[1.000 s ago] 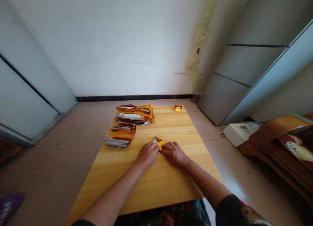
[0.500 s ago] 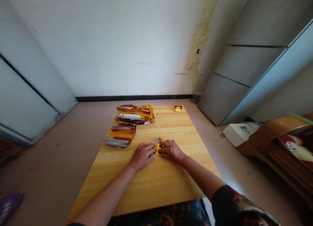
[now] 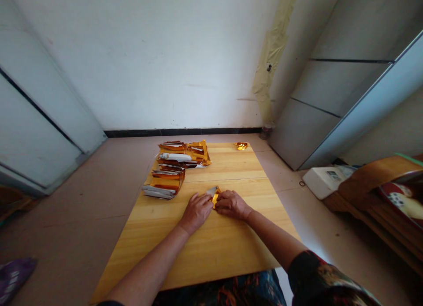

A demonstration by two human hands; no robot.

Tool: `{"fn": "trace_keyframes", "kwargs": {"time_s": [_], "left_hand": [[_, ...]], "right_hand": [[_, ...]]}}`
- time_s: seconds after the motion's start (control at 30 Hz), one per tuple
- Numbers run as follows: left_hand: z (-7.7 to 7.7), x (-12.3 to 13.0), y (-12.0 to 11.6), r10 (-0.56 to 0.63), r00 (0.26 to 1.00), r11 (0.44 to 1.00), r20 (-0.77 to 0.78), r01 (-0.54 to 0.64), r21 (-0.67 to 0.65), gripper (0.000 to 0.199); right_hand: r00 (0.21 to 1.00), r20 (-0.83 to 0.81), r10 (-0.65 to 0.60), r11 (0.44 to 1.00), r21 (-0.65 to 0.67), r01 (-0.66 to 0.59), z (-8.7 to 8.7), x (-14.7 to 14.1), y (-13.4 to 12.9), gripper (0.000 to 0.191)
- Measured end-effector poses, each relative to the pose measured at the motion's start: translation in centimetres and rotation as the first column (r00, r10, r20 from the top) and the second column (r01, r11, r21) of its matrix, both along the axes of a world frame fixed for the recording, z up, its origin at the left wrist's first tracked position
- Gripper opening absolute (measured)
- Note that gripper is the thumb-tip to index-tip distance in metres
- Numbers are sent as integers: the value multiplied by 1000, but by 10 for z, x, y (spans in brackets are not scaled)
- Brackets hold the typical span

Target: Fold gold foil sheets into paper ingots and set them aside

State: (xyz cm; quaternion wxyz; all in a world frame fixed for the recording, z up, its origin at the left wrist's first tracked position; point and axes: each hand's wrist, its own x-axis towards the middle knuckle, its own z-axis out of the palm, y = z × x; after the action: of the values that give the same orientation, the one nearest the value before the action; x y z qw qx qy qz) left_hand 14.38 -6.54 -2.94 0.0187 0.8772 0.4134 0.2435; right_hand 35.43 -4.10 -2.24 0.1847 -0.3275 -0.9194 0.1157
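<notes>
A small folded piece of gold-and-silver foil paper (image 3: 215,195) was held on the wooden counter (image 3: 194,257), just nearer than the seam crossing its top. The left hand (image 3: 195,212) was laid palm down, with its fingers kept together and pressed against the silver corner of the piece. The right hand (image 3: 231,205) was set against the opposite side, its fingers closed together over the gold edge. The piece was clamped between both sets of fingers, and much of it was hidden, so its folds could not be made out. Up the counter from the left hand, a heap of gold-and-silver foil strips (image 3: 172,169) was piled in overlapping bundles, and a crumpled gold foil scrap (image 3: 241,146) was lying near the far edge. A dark patterned sleeve (image 3: 317,277) was seen on the right arm at the lower right. A white plastic box (image 3: 325,181) was placed on the floor to the right of the counter, just beside a wooden bench (image 3: 370,187) bearing a red patterned cushion (image 3: 403,200). A purple slipper (image 3: 13,276) was lying on the floor (image 3: 66,218) at the lower left.
</notes>
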Motion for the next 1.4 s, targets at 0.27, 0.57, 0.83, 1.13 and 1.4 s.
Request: {"fn": "trace_keyframes", "kwargs": {"time_s": [0.27, 0.57, 0.83, 1.13, 1.4], "left_hand": [[-1, 0, 1, 13, 1000, 1000, 15, -14, 16, 19], [-3, 1, 2, 20, 998, 999, 66, -18, -34, 16], [-4, -8, 4, -25, 998, 996, 59, 30, -89, 30], [1, -22, 8, -140, 990, 979, 2, 139, -149, 39], [5, -26, 15, -261, 965, 962, -10, 260, -86, 36]], "right_hand": [[997, -77, -13, 1000, -29, 11, 3, 0, -4, 18], [996, 24, -83, 990, 120, 80, 4, -9, -8, 18], [990, 101, -102, 980, 182, 82, -3, -11, -8, 24], [990, 107, -91, 979, 193, 69, -4, -12, -6, 26], [994, 62, -89, 969, 235, 72, -7, -11, -5, 22]]}}
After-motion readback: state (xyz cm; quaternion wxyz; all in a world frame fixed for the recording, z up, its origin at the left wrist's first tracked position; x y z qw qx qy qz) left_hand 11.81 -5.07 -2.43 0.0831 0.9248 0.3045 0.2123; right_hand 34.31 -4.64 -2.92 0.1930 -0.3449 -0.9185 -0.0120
